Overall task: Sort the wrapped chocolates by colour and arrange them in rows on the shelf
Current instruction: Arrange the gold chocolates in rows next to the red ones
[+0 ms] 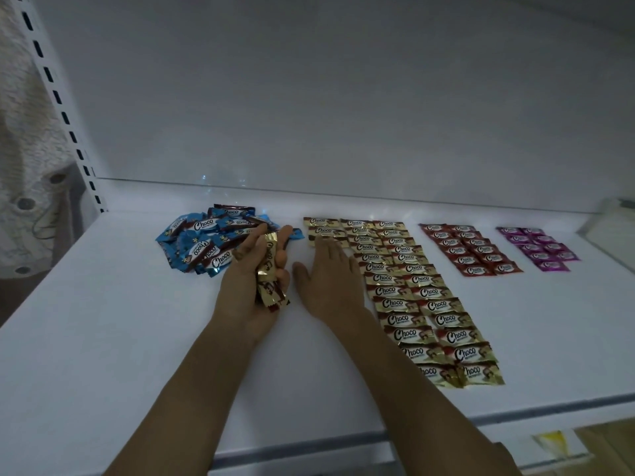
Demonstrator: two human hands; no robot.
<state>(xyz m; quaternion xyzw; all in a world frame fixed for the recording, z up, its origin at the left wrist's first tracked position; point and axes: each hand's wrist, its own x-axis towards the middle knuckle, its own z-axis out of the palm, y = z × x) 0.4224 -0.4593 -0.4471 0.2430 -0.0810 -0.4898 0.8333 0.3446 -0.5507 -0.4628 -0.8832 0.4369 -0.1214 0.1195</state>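
Chocolates (269, 269) in gold wrappers sit clutched in my left hand (245, 290). My right hand (326, 283) lies flat and open against the gold rows (412, 293).

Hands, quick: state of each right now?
Left hand: grips a small stack of gold-wrapped chocolates.
Right hand: open, fingers straight, laid flat beside the gold rows.

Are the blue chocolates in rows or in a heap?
In a heap: the blue chocolates overlap and lie at mixed angles.
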